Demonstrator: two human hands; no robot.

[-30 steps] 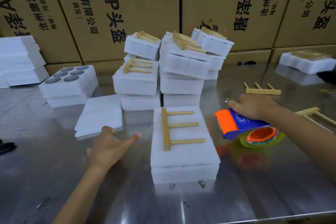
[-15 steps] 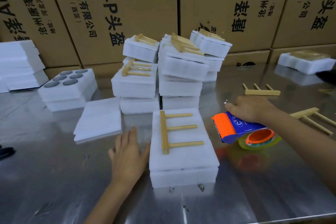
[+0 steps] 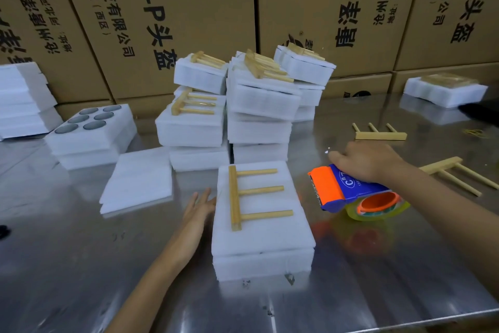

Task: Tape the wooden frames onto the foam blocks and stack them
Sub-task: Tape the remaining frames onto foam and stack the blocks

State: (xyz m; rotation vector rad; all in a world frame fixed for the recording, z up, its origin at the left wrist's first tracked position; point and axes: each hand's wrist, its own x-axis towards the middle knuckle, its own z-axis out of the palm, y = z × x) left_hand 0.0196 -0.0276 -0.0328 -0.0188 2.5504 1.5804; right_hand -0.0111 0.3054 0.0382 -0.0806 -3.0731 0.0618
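Between my two hands sits the foam block [image 3: 263,227] with an untaped wooden frame [image 3: 252,195] lying on it. My left hand [image 3: 198,209] presses straight fingers flat against its near side, while my right hand [image 3: 361,161] grips the tape dispenser [image 3: 348,192] just beside it. I judge taping is about to start: next I'd bring the dispenser over the frame.

A packing area in a warehouse or factory: tall brown printed cardboard cartons [image 3: 172,22] wall a shiny steel worktable [image 3: 67,251] heaped with white foam blocks [image 3: 259,105].
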